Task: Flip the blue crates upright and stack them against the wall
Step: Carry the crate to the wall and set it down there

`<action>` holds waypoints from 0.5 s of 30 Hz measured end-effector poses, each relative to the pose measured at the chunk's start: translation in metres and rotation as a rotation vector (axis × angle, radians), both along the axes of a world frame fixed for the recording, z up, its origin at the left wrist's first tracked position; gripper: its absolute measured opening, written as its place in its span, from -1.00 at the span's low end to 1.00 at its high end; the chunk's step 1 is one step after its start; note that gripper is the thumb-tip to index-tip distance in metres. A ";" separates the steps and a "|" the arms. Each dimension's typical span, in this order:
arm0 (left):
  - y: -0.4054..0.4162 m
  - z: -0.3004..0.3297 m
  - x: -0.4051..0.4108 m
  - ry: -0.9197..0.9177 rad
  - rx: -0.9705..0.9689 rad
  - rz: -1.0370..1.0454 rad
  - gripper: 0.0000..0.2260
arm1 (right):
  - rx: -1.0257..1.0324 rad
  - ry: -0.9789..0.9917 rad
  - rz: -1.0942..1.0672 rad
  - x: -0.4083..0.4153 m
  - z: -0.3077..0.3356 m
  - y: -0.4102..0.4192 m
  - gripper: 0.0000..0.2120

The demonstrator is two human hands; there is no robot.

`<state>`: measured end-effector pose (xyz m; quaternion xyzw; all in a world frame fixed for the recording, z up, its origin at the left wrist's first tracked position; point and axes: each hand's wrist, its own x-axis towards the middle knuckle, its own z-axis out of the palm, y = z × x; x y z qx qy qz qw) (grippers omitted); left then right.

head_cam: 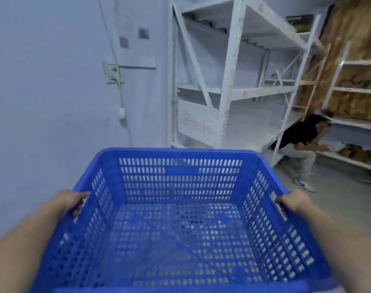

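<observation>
Left hand (71,200) clamped on left rim, right hand (292,200) clamped on right rim of blue crate (180,218). Crate held upright between both grips, open side up, off the floor. Beyond: wall (43,92), white shelving (229,92), crouching person (301,138) past right grip.

Bare wall (43,92) ahead left, open room before it. Socket (113,72) and hanging cable (122,106) partway along. White shelving (227,87) blocks ahead right. Seated person (301,142) blocks floor (337,199) far right.
</observation>
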<state>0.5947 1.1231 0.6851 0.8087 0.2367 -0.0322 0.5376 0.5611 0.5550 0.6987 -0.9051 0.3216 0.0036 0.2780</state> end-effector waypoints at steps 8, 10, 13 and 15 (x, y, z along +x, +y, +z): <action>0.103 0.012 -0.119 0.014 0.122 0.340 -0.69 | 0.019 0.028 0.322 0.049 -0.023 0.126 -0.63; 0.132 0.012 -0.145 0.014 0.121 0.395 -0.71 | 0.038 0.049 0.391 0.055 -0.024 0.165 -0.59; 0.182 0.006 -0.181 0.024 0.119 0.476 -0.75 | 0.015 0.063 0.513 0.065 -0.027 0.227 -0.53; 0.218 -0.001 -0.203 0.018 0.102 0.532 -0.76 | 0.026 0.055 0.550 0.074 -0.032 0.271 -0.59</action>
